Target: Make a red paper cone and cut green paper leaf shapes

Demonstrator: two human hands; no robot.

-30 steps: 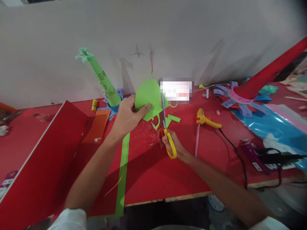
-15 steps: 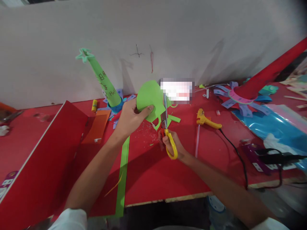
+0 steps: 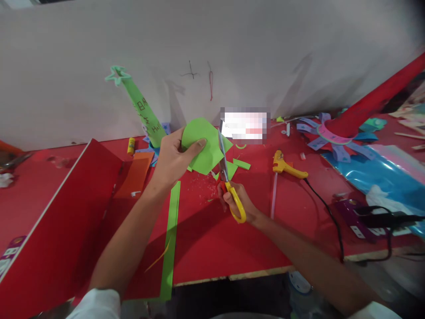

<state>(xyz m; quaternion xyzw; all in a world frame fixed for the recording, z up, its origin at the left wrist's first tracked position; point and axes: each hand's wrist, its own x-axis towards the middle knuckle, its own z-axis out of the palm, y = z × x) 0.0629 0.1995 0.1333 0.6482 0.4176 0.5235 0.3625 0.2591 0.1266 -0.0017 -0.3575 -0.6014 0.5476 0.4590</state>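
Observation:
Pinched between the thumb and fingers of my left hand (image 3: pixel 177 155) is a piece of bright green paper (image 3: pixel 204 148), rounded at its left and top and angular at its right. My right hand (image 3: pixel 237 197) grips scissors (image 3: pixel 237 206) with a yellow and a red handle loop. Their blades point up and away from me at the right edge of the paper, overlapping its corner. Small green paper scraps (image 3: pixel 241 164) lie on the table just behind the scissors.
A yellow glue gun (image 3: pixel 287 167) lies right on the red table (image 3: pixel 212 248), its black cord trailing to the front edge. Left stand a red board (image 3: pixel 66 221) and a green paper cone (image 3: pixel 142 106). A glue stick (image 3: pixel 131 146) and green strip (image 3: pixel 171 243) are nearby.
The green paper has shifted left and down and turned in my left hand. A curled offcut that hung by the blades is no longer seen there. My right hand stays almost in place.

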